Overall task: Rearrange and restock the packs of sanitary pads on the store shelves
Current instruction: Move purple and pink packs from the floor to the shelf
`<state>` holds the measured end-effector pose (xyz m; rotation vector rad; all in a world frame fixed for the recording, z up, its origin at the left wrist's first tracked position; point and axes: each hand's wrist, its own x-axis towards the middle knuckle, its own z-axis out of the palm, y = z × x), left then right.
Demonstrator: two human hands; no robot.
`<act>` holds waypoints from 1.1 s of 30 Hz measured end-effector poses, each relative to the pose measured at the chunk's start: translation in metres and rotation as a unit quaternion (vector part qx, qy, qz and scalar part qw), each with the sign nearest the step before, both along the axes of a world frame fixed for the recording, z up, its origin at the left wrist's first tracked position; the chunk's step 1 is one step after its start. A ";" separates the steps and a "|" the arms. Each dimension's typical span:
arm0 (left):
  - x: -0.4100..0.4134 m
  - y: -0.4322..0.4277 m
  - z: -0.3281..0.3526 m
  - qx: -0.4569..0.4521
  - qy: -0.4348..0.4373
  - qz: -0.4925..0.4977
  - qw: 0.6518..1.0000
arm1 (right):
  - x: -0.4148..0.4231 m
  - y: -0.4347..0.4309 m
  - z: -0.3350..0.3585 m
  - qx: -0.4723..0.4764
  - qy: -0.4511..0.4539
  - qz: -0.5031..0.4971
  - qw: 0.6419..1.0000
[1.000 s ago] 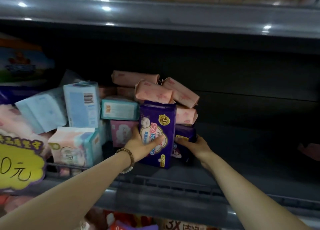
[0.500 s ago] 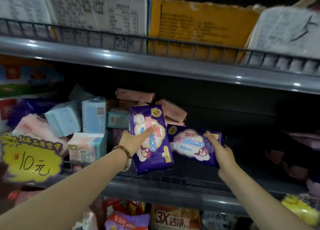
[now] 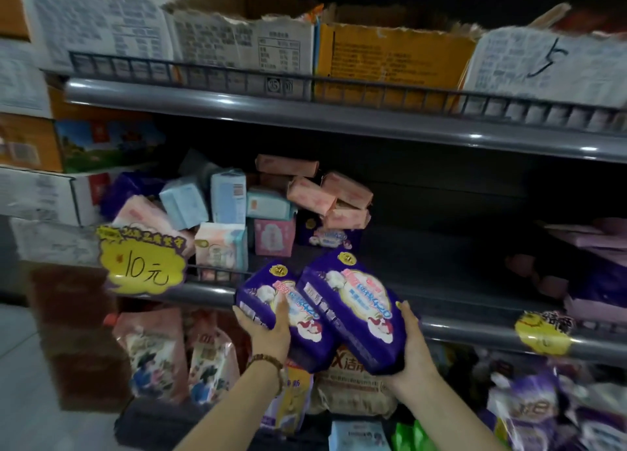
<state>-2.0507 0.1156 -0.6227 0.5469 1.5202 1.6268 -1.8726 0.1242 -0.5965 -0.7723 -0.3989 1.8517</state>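
Two purple packs [image 3: 358, 301], tops pointing up-left, in hands [image 3: 269, 335].

Dim; ceiling-light glare on shelf edges [image 3: 339, 118], deep shadow behind, blurred, warped edges.

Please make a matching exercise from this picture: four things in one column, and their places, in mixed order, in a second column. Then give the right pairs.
Things
1. price sign
2. yellow box
3. pink packs
4. two nearest purple packs

Places
A. one in the left hand, one in the right hand
B. piled on the middle shelf
C. on the top shelf
D. at the middle shelf's front edge

Pairs: 1-D, 2-C, 3-B, 4-A
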 end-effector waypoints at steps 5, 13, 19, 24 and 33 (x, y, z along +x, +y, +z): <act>0.005 -0.010 -0.012 -0.015 -0.112 -0.056 0.992 | -0.021 -0.009 -0.027 -0.048 -0.029 0.029 0.998; -0.025 -0.009 -0.024 -0.027 -0.049 -0.107 0.993 | -0.026 -0.003 -0.055 -0.073 -0.059 0.054 0.994; -0.068 -0.005 -0.031 -0.068 0.037 -0.163 0.984 | -0.020 0.006 -0.078 -0.068 -0.092 0.086 0.990; -0.094 -0.019 -0.044 -0.134 0.132 -0.256 0.948 | -0.024 -0.001 -0.102 -0.013 -0.115 0.119 0.986; -0.110 -0.031 -0.131 -0.206 0.029 -0.346 0.915 | -0.061 -0.015 -0.189 -0.067 -0.270 0.136 0.951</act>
